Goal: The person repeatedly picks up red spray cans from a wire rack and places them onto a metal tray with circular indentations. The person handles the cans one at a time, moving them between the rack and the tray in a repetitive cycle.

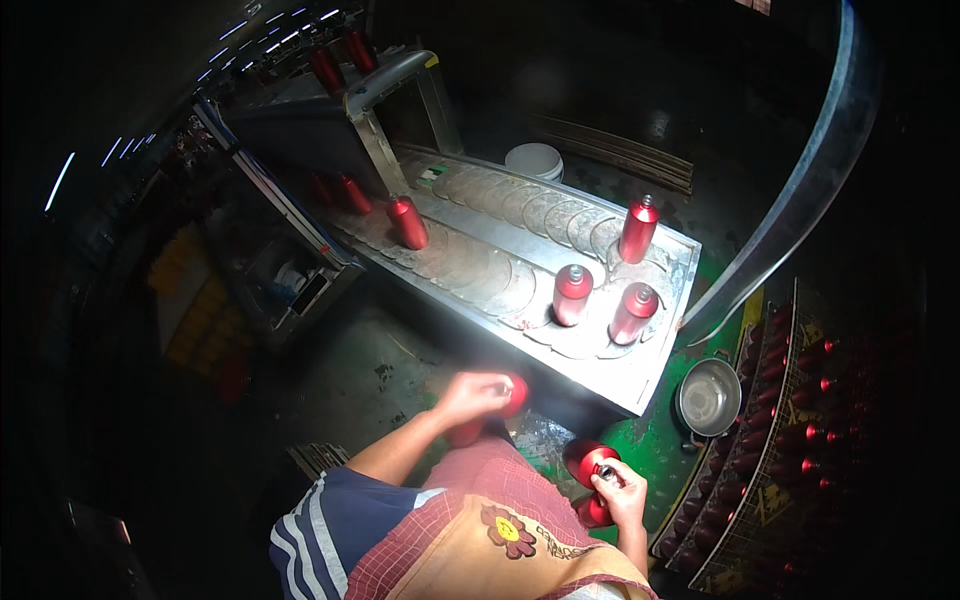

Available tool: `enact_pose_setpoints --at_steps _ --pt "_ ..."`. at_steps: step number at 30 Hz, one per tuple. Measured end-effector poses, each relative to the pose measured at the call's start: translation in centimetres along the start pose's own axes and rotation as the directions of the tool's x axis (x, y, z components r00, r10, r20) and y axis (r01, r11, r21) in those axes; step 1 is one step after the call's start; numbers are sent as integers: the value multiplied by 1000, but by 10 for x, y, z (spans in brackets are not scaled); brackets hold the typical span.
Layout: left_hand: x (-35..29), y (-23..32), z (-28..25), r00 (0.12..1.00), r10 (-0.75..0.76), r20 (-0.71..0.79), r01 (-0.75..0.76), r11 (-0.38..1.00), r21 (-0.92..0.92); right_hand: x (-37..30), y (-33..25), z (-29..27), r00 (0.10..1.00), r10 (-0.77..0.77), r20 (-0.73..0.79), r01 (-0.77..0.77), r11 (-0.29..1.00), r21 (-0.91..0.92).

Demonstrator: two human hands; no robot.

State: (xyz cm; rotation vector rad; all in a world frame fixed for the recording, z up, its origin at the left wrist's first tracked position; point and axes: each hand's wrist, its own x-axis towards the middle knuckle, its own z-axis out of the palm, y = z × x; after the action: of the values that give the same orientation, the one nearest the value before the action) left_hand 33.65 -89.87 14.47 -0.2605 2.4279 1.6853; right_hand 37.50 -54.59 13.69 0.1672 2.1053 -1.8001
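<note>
My left hand (474,396) is closed at the top of a red metal bottle (517,396), beside the near edge of the conveyor; its fingertips are partly hidden. Below that hand another red bottle (464,432) shows in part. To the right, my right hand (622,491) pinches the silvery neck of a tilted red bottle (588,458). A further red bottle (594,513) is partly visible under this hand; I cannot tell whether the fingers hold it too. On the conveyor's right end stand three red bottles, the nearest two being one bottle (572,297) and its neighbour (633,315).
The slat conveyor (455,225) loops out of a metal housing (390,85), carrying more red bottles (408,222). A metal pot (709,397) stands right of it, near racks of red bottles (790,435). Behind are a white bucket (534,160) and a curved strip (790,215) at right.
</note>
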Motion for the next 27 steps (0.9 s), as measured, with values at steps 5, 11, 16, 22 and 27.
enact_pose_setpoints --at_steps 5,11,16,22,27 --pt "40 -38 -128 987 -141 -78 108 939 -325 105 -69 111 989 -53 138 60 997 -44" --pt "164 -46 -244 990 100 -98 -116 978 -171 231 -164 226 992 -109 66 109 994 -1" --pt "256 -45 -270 997 64 48 -63 997 -33 303 -189 269 994 -110 25 113 978 -177" --pt "308 -29 -248 973 -29 229 59 991 -124 352 -175 254 999 -53 10 53 950 -307" --pt "278 11 -290 948 -64 312 145 960 -242 341 -171 221 997 -31 -72 12 968 -249"
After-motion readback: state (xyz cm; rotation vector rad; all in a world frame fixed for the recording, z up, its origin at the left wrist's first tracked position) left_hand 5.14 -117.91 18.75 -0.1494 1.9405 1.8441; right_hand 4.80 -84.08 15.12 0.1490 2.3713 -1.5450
